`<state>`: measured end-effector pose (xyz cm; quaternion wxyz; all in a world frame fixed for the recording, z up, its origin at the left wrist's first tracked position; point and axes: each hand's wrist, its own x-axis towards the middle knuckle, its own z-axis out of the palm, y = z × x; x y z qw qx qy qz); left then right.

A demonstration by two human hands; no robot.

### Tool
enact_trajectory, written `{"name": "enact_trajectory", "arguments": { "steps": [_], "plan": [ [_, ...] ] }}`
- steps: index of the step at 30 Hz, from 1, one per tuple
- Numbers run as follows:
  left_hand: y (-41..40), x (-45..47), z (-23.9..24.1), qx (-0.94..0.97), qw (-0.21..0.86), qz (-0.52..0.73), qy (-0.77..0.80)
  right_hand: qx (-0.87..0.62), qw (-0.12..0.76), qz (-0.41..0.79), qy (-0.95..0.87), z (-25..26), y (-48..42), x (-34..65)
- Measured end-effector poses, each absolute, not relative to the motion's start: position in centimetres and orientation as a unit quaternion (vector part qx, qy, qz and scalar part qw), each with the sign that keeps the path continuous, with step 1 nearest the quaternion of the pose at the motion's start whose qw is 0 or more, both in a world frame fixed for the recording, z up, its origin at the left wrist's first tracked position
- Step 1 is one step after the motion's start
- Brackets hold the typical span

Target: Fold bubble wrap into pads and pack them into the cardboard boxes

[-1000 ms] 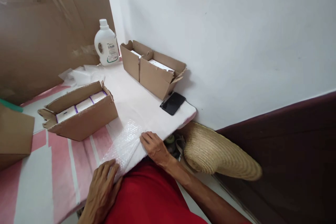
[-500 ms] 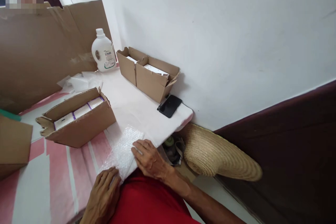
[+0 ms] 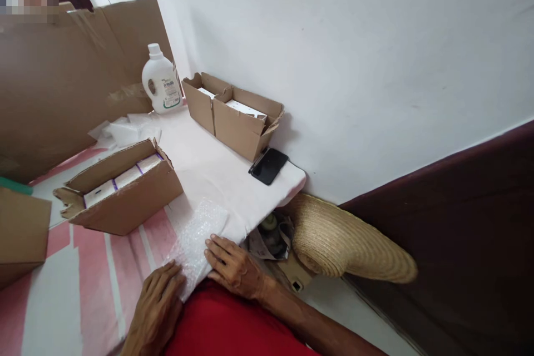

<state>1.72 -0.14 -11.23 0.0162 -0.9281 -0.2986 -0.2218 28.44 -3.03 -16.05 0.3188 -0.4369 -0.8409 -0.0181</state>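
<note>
A sheet or bag of clear bubble wrap [image 3: 198, 236] lies flat at the near edge of the table. My left hand [image 3: 158, 297] rests on its lower left corner, fingers stretched forward and nearly together. Across its right edge lies my right hand [image 3: 236, 267], palm down with the fingers spread apart. Neither hand shows a grasp, though both thumbs are partly hidden. Just beyond the wrap stands an open cardboard box [image 3: 129, 200] holding several white cartons with purple edges [image 3: 127, 176].
Another divided cardboard box [image 3: 236, 128] stands by the wall, with a black phone [image 3: 269, 166] in front. A white jug [image 3: 162, 80] and clear plastic bags [image 3: 125, 130] sit at the back. A straw hat [image 3: 350, 239] hangs past the table's right edge. A person is partly visible top left.
My right hand has slid slightly left and down along the bubble wrap. My left hand has shifted a little left and up. The view has moved slightly.
</note>
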Motion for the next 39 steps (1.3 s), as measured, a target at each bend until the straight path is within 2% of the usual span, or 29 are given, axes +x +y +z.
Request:
{"name": "enact_trajectory", "arguments": {
  "steps": [6,13,20,24,29,36,39],
  "plan": [
    [1.1,2.4,-9.6,-0.928,-0.008,-0.253,-0.274,-0.457,0.349,-0.011,-0.818,-16.5,-3.0,27.5],
    [4.1,5.5,-6.4,-0.935,-0.109,-0.237,-0.240,-0.518,0.421,0.049,-0.743,-15.5,-3.1,26.4],
    [6.8,7.2,-7.4,-0.946,-0.197,-0.108,-0.231,-0.519,0.458,0.104,-0.714,-15.3,-3.2,26.1],
    [6.7,8.2,-8.1,-0.939,-0.230,-0.079,-0.245,-0.527,0.487,0.137,-0.683,-14.6,-3.2,26.1],
    [6.8,7.1,-7.8,-0.880,-0.327,-0.044,-0.342,-0.573,0.457,0.168,-0.659,-13.6,-3.3,26.6],
    [5.9,4.4,-8.8,-0.792,-0.381,-0.117,-0.462,-0.604,0.431,0.128,-0.658,-14.1,-3.1,26.1],
    [4.8,4.9,-9.9,-0.781,-0.336,-0.198,-0.489,-0.620,0.432,0.106,-0.646,-14.4,-3.2,25.7]
  ]
}}
